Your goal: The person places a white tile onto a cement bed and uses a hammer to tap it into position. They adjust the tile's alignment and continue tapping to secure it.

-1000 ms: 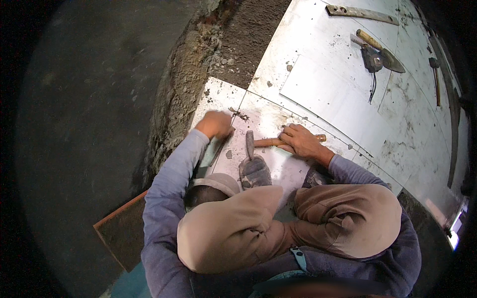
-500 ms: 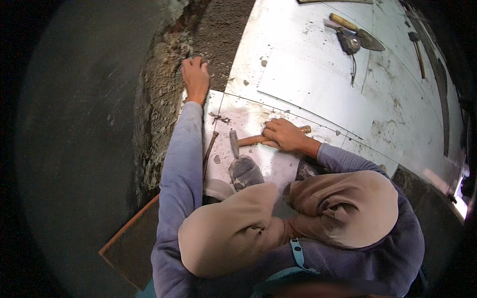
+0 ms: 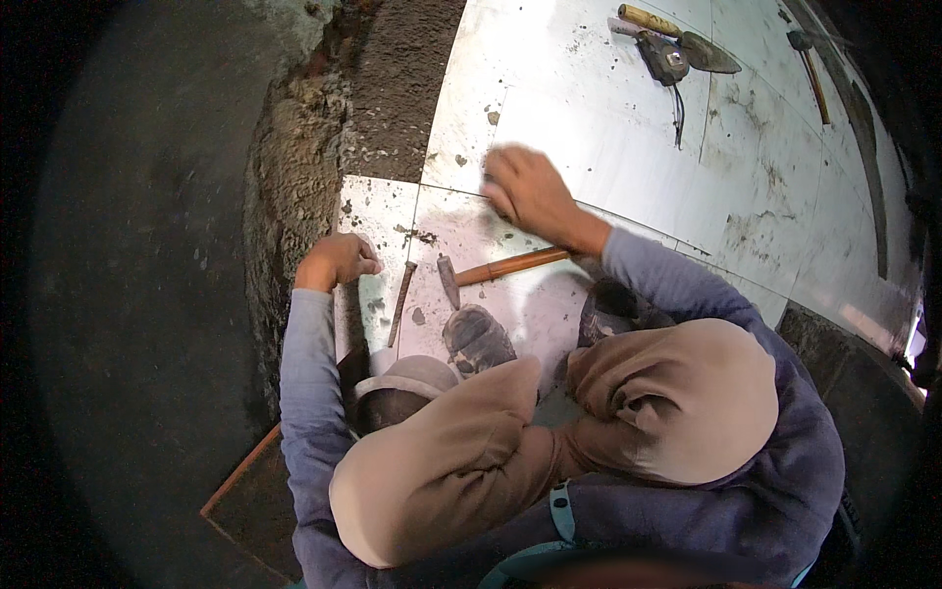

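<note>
My left hand (image 3: 336, 261) is at the left edge of the white tile (image 3: 378, 208), its fingers bent together; anything inside them is hidden. My right hand (image 3: 535, 199) hovers over or rests on the tiles ahead, fingers curled and smeared by motion, so its grip is unclear. Below my right wrist a hammer (image 3: 510, 266) with a wooden handle lies on the tile, free of both hands. Between it and my left hand lies a thin dark metal rod (image 3: 401, 304). A grey, dirty shoe tip (image 3: 478, 339) is just below the hammer's head.
A trowel (image 3: 708, 54) and a dark tape measure (image 3: 663, 59) lie on the far tiles. Farther right is another hammer (image 3: 809, 77). Rough mortar (image 3: 392, 98) borders the tiles at left, beside a dark grey floor (image 3: 157, 245). A round cap-like object (image 3: 417, 376) is near my left knee.
My right hand has let go of the hammer and moved forward and left. My left hand has drawn back from the mortar to the tile's left edge.
</note>
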`<state>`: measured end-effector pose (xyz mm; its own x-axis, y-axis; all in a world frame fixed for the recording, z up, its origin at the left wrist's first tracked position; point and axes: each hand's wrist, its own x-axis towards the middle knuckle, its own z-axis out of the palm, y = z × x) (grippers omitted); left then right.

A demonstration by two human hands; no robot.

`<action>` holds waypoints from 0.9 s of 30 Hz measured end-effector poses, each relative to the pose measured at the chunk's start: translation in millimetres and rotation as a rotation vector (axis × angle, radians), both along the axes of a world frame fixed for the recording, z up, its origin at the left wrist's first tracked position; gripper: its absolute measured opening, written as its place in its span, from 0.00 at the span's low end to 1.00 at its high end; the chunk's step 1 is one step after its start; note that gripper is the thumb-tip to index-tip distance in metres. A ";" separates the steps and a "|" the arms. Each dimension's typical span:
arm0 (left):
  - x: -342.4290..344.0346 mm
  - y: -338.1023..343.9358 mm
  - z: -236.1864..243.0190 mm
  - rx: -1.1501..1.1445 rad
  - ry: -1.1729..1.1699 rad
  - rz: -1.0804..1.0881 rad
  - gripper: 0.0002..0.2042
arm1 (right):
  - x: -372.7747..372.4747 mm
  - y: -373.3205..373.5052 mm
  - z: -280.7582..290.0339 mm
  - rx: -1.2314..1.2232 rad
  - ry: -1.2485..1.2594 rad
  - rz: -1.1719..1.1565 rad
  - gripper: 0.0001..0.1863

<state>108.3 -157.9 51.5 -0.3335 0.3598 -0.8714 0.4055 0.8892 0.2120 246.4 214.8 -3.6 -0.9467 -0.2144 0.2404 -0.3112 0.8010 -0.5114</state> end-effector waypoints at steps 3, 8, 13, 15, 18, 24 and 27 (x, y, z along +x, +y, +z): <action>9.4 11.5 11.4 0.037 0.163 0.008 0.17 | -46.9 -1.0 -12.7 0.308 0.041 -0.215 0.35; 17.2 38.0 26.2 0.236 0.428 0.101 0.17 | 11.2 -60.3 -7.3 -0.024 -0.090 0.398 0.38; 20.3 76.0 18.7 0.503 0.407 0.318 0.16 | 38.0 -30.8 8.4 -0.199 -0.055 0.403 0.31; 24.1 96.7 8.4 0.686 0.336 0.417 0.16 | 18.5 36.8 12.5 -0.270 -0.210 0.074 0.20; 34.2 142.0 -20.5 0.844 0.316 0.448 0.21 | 10.2 173.5 21.6 -0.096 -0.328 -0.398 0.19; 50.1 216.7 -67.1 0.810 0.264 0.652 0.29 | 165.2 336.0 8.5 0.182 -0.586 -0.856 0.23; 56.3 234.7 -70.6 0.776 0.404 0.649 0.31 | 220.5 333.3 -13.4 -0.258 -0.887 -1.159 0.23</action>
